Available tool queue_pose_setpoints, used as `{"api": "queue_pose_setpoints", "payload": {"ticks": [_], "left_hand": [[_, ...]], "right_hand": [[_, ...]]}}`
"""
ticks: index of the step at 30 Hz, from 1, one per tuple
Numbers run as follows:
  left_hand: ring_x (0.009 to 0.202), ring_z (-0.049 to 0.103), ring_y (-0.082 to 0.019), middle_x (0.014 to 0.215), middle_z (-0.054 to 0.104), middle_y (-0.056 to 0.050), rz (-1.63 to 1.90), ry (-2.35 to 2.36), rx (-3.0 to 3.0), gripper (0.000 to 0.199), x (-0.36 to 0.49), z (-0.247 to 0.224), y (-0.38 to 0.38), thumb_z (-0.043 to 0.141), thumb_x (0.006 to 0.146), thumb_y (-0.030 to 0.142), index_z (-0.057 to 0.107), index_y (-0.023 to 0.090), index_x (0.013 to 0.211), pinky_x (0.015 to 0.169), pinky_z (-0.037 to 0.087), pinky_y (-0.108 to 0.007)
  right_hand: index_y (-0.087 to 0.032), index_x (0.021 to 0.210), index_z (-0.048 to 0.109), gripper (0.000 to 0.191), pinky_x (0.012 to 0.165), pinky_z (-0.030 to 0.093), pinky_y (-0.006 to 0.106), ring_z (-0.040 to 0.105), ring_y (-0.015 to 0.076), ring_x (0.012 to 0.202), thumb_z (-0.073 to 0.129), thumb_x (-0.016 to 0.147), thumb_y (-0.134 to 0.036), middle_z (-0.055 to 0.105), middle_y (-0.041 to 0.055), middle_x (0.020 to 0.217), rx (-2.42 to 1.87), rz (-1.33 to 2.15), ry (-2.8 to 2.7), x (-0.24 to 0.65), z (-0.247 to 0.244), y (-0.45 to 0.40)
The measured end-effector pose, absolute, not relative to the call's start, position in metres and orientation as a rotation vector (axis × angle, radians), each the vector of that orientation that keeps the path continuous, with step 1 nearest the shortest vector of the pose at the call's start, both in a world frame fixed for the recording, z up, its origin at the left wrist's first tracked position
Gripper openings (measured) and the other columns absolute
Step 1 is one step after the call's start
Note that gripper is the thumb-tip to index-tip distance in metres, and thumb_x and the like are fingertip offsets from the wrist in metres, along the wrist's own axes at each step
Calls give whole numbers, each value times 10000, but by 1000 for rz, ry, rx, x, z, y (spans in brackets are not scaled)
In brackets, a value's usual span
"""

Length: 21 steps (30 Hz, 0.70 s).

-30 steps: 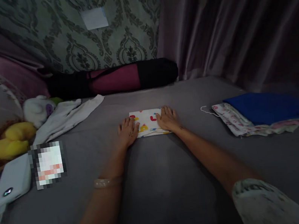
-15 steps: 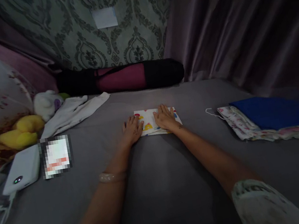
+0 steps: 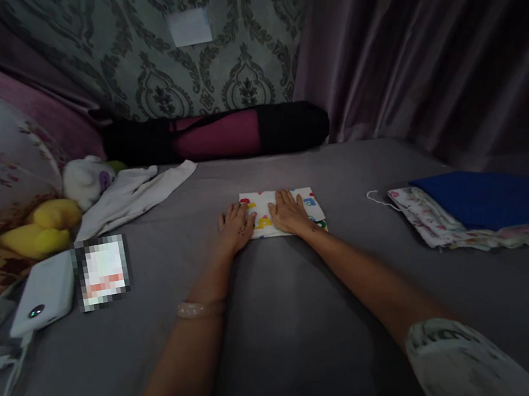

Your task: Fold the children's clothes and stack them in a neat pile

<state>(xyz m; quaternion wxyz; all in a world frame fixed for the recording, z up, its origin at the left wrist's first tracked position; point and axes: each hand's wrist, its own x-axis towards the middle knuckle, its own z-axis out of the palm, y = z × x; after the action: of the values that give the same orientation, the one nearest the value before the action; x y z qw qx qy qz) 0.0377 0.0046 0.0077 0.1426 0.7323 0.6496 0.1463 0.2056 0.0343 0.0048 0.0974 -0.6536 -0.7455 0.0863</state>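
A folded white cloth point(image 3: 263, 212) with colourful prints lies flat on the grey sheet point(image 3: 284, 316) in front of me. My left hand point(image 3: 237, 227) rests at its left edge, fingers stretched out and partly on the sheet. Pressed flat on the middle of the cloth, my right hand point(image 3: 290, 210) has its fingers extended and pointing away from me. Neither hand grips anything. Under my palms, part of the cloth's print is hidden. At the near right corner, a lower layer of the cloth peeks out.
To the right lies a stack of folded fabric with a blue cloth point(image 3: 492, 197) on top and a white string point(image 3: 381, 199). On the left are a white power bank point(image 3: 45, 295), plush toys point(image 3: 49, 227) and a pale garment point(image 3: 137, 195). A black-and-maroon long bag point(image 3: 216, 136) lines the wall.
My right hand has slid slightly left and inward across the cloth, uncovering more print at its right side. My left hand stays at the left edge. The view has shifted slightly.
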Motion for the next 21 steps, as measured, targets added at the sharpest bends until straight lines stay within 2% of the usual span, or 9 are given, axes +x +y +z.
{"api": "queue_pose_setpoints", "payload": {"ticks": [10,15,21], "left_hand": [[1460,228,-272,1532,375,-112,532,1898,2061,499,36,6,7,263,991,413,396,213,1428,1161,185,-537],[1450,257,-275,1512,405,-106,560,1919,2057,472,34,6,9,278,992,385,409,210,1410,1157,212,-545],[1392,369,-268,1403,524,-125,692,1980,2014,428,27,1,15,249,993,333,505,196,1308,1115,326,-505]], "right_hand": [[-23,1492,270,612,1178,83,479,154,264,1465,211,987,-365,227,167,1583,-1884,251,-2221,184,23,35],[-32,1486,292,600,1176,85,481,145,262,1467,204,990,-358,234,165,1582,-1858,249,-2252,176,17,32],[-21,1490,286,615,1178,79,487,112,261,1474,201,988,-366,215,161,1588,-1880,241,-2274,177,8,33]]}}
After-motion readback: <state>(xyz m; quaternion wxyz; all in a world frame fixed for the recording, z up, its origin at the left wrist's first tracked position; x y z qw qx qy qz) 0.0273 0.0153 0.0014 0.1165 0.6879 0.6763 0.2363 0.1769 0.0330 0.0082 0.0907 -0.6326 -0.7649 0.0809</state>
